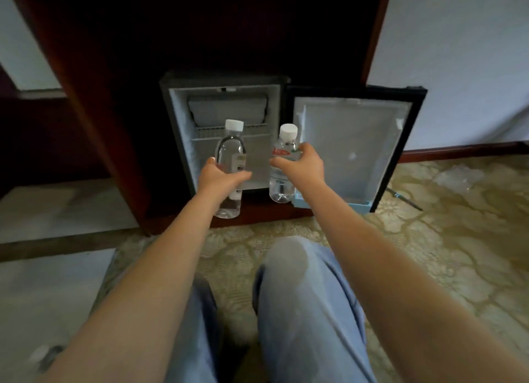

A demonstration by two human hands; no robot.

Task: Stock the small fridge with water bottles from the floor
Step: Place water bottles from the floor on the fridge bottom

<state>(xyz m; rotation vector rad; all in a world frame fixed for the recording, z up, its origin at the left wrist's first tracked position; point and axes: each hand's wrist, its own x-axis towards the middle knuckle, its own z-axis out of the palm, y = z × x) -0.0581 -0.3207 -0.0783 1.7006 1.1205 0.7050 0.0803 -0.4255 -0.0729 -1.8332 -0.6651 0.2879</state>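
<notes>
The small black fridge [177, 131] stands open inside a dark wooden cabinet, its white interior showing a wire shelf and a freezer box at the top. My left hand [220, 176] grips a clear water bottle [230, 151] with a white cap, held upright in front of the fridge opening. My right hand [303, 165] grips a second clear bottle [282, 182] with a red-and-white label, upright, just in front of the fridge's right edge. No bottles are visible inside the fridge.
The fridge door [355, 148] is swung open to the right, with a pale blue door shelf [357, 205] at its bottom. Patterned carpet [429, 254] covers the floor. My knees in blue trousers [297, 297] are below. A dark wooden cabinet post [94, 125] stands left.
</notes>
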